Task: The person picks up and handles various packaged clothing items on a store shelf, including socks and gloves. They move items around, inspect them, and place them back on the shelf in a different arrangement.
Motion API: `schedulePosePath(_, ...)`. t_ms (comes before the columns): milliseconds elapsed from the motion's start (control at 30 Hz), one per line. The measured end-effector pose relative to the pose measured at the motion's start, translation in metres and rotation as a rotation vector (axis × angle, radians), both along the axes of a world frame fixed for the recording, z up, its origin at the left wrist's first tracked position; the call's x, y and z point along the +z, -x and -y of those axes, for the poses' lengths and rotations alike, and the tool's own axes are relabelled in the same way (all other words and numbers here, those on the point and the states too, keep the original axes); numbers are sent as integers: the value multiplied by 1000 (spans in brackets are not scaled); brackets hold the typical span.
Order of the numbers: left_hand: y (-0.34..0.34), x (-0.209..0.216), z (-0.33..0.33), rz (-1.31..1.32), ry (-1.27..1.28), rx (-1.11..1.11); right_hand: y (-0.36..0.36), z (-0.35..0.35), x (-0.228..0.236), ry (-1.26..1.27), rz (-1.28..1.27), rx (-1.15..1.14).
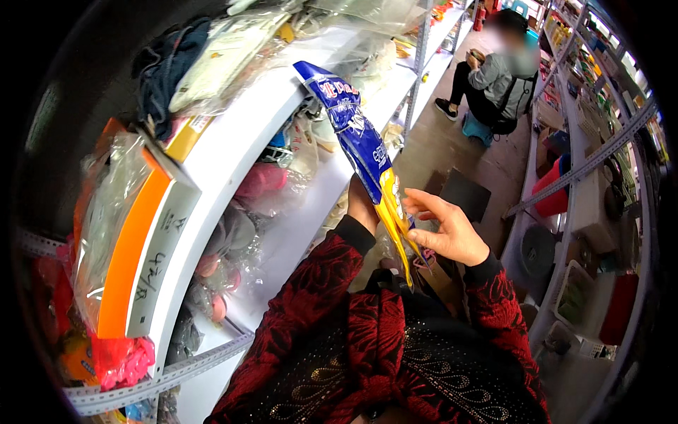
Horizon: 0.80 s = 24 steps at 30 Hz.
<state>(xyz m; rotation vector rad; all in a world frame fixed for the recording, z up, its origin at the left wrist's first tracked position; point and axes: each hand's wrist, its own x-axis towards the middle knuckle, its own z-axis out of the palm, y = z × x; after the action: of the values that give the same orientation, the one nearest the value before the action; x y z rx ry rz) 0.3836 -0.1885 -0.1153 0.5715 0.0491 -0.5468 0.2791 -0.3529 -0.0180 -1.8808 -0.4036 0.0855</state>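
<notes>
1. Packet (361, 141), long and flattened, blue above and yellow below; it is held up in front of the person's body, beside the white shelf (212, 180) and resting on no surface
2. Left hand (361, 206), partly hidden behind the packet; it appears closed around the packet's middle and to bear its weight, though its fingertips cannot be seen
3. Right hand (452, 230), half open, fingers and thumb parted at the yellow part; the thumb lies at the packet's edge, but whether it touches cannot be told, and no firm hold shows
4. Stage of the handling, as judged from this view: picking up is done, the packet being in the left hand and clear of the shelf
5. Remaining, by the same judgement: the packet is not yet released or set down; no torn edge shows at its blue end, while the state of its lower end cannot be told
6. Surroundings: bagged pink goods (261, 180) on the shelving at left; another person (505, 88) sits farther off in the aisle
</notes>
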Motion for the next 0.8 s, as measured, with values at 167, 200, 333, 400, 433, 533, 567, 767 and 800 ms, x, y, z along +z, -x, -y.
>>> schedulePosePath(167, -10, -33, 21, -32, 106, -36, 4, 14, -14, 290, 150, -96)
schedulePosePath(200, -13, -40, 24, -70, 122, -56, 6, 15, -6, 339, 141, -83)
schedulePosePath(333, -22, -59, 40, -113, 206, -133, 8, 17, -6, 476, 237, -153)
schedulePosePath(400, -30, -77, 46, -39, 233, -224, 11, 20, -14, 523, 197, -171)
schedulePosePath(433, -33, -91, 49, -130, 148, -136, 11, 22, -20, 549, 175, -182)
schedulePosePath(533, -44, -100, 59, -230, 267, -183, 2, 36, -39, 397, 172, -402)
schedulePosePath(567, -43, -98, 59, -129, 485, -344, -2, 42, -46, 330, 123, -474)
schedulePosePath(767, -44, -157, 74, -273, 331, -417, -41, 78, -87, 203, 108, -622)
schedulePosePath(800, -43, -160, 75, -287, 317, -411, -47, 85, -96, 180, 68, -619)
